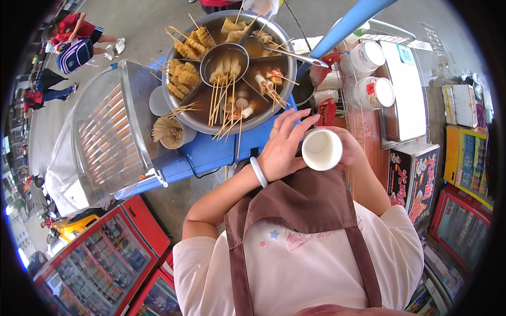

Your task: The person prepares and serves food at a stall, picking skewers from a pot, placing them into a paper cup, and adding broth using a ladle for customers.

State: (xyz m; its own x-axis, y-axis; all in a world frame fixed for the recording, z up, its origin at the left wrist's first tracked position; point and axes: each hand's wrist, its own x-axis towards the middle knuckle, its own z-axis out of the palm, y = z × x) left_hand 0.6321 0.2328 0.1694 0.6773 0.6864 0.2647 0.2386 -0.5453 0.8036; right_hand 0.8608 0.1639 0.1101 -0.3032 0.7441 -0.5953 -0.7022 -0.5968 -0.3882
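Observation:
My right hand (348, 146) holds an empty white paper cup (322, 150) by its far side, its mouth turned up to the camera. Against the cup's other side lies my left hand (285, 144), fingers spread, with a ring and a pale bangle on the wrist; how firmly it touches the cup is unclear. Beyond the hands stands a round steel pot (292, 43) divided into compartments of brown broth with skewered fried tofu (184, 75), fish balls and other pieces. A steel ladle (304, 59) rests in the pot, its handle over the right rim.
Left of the pot are a cup of wooden skewers (168, 132) and a clear-covered sausage roller (110, 130). On the right are a wire rack with stacked paper cups (373, 93), a white-lidded steel tray (405, 94) and a blue pole (344, 29). People walk at the upper left.

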